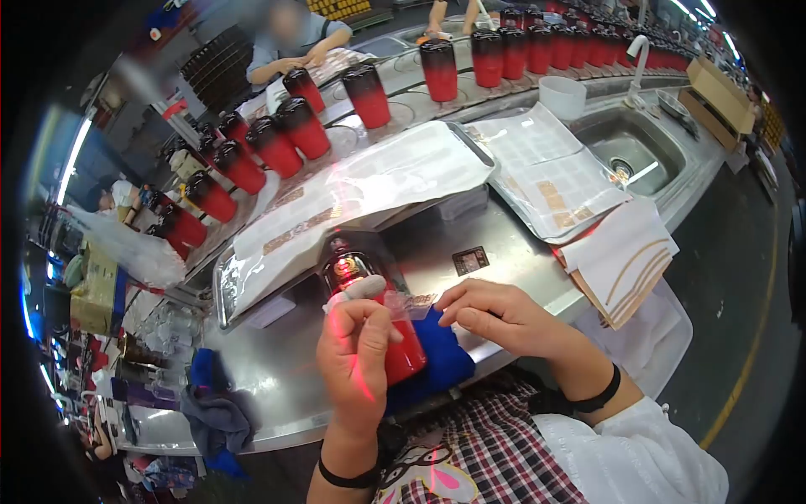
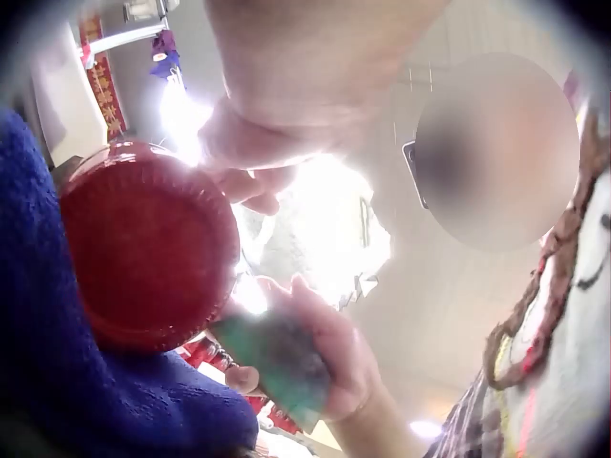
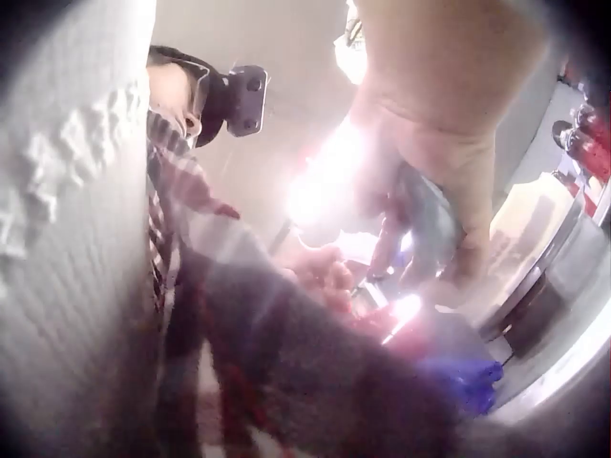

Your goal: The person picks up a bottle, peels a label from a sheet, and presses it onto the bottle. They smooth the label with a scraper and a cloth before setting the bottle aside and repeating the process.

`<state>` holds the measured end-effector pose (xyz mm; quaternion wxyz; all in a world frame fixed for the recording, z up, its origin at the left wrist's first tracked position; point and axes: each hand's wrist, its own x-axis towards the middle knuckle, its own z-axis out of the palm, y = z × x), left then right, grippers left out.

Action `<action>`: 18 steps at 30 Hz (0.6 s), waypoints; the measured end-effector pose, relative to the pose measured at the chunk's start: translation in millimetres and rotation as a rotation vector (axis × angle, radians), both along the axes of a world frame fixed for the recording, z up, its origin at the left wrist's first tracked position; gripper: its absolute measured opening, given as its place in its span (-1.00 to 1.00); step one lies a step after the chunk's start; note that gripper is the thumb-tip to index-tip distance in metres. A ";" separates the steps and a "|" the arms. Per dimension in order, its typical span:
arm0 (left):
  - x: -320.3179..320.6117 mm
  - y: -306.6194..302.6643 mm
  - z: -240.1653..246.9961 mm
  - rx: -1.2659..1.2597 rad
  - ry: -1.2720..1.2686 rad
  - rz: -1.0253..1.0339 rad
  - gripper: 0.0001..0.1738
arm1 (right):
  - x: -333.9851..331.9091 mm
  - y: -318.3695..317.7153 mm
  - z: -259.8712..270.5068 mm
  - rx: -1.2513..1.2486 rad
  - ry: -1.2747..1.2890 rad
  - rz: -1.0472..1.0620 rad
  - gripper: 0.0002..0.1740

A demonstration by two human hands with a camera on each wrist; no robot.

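Note:
A glossy red bottle (image 1: pixel 405 349) with a dark top lies tilted on a blue towel (image 1: pixel 449 357); its round base (image 2: pixel 153 248) fills much of the left wrist view. Over the bottle, my left hand (image 1: pixel 357 344), with pale covers on its fingertips, holds the left side of a small clear decal (image 1: pixel 411 304) with brown print. My right hand (image 1: pixel 504 317) pinches the decal's right edge between its fingertips and thumb. In the left wrist view a dark green patch (image 2: pixel 277 363) overlaps the right palm; I cannot tell what it is.
Behind the bottle is a tray with a printed white sheet (image 1: pixel 361 189); another sheet-covered tray (image 1: pixel 550 172) is to the right. A dark label (image 1: pixel 470 260) lies on the metal table. Red-black bottles (image 1: pixel 369 97) line the conveyor beyond. A sink (image 1: pixel 630 143) is at right.

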<state>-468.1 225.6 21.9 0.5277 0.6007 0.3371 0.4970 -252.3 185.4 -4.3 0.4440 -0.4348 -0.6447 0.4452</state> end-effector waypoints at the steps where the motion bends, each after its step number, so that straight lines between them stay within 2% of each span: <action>1: -2.5 2.3 -3.3 0.159 0.100 0.056 -0.90 | -2.2 -0.8 1.4 -0.083 0.074 0.050 -0.67; 3: -4.3 5.1 -9.8 0.469 0.298 0.159 -0.91 | -5.2 -3.0 15.2 -0.246 0.159 0.123 -0.56; 6: 2.6 -5.8 -7.0 0.827 0.478 0.197 -0.89 | -12.1 6.2 2.8 0.158 0.088 0.088 -0.56; 7: 2.3 -7.0 -13.2 0.889 0.528 0.185 -0.79 | -13.5 6.7 4.2 0.167 0.093 0.086 -0.57; 10: 4.1 -11.6 -12.5 1.014 0.682 0.192 -0.79 | -16.5 7.0 11.2 0.174 0.107 0.074 -0.62; 14: -4.8 -16.8 -8.3 0.910 0.661 0.120 -0.71 | -16.5 8.3 10.9 0.171 0.062 0.033 -0.73; 18: -12.1 -7.7 -4.8 0.637 0.477 0.162 -0.59 | -14.3 10.8 18.8 0.202 0.002 0.067 -0.80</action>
